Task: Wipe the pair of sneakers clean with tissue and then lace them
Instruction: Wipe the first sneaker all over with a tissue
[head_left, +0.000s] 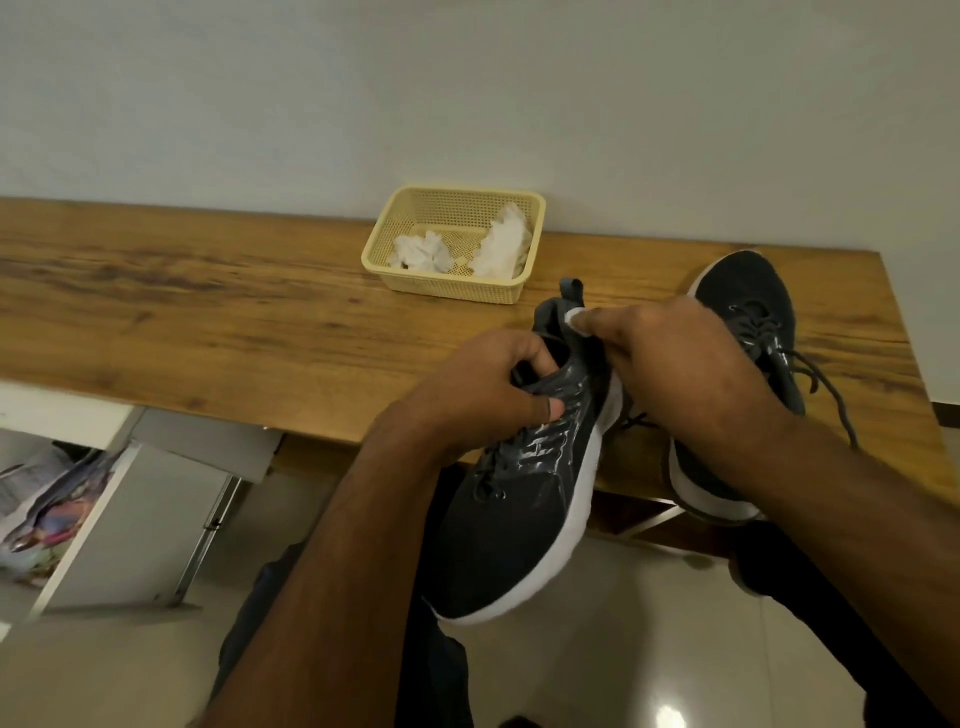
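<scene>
Two bare forearms reach in from the near edge and meet over a dark sneaker (514, 514) with a white sole, held in the air above the near edge of the wooden table (208, 301), toe pointing near and heel far. Far of it, the table runs left to right against a pale wall. On its right end lies the second sneaker (753, 312), toe far, its loose laces (826, 384) trailing right. A yellow mesh basket (415, 288) sits near the wall, just far-left of the held shoe, with crumpled white tissues (498, 249) inside. The left hand (488, 389) grips the held sneaker at its collar, fingers curled into the opening. The right hand (670, 353) pinches a small piece of white tissue (574, 317) against the heel area.
</scene>
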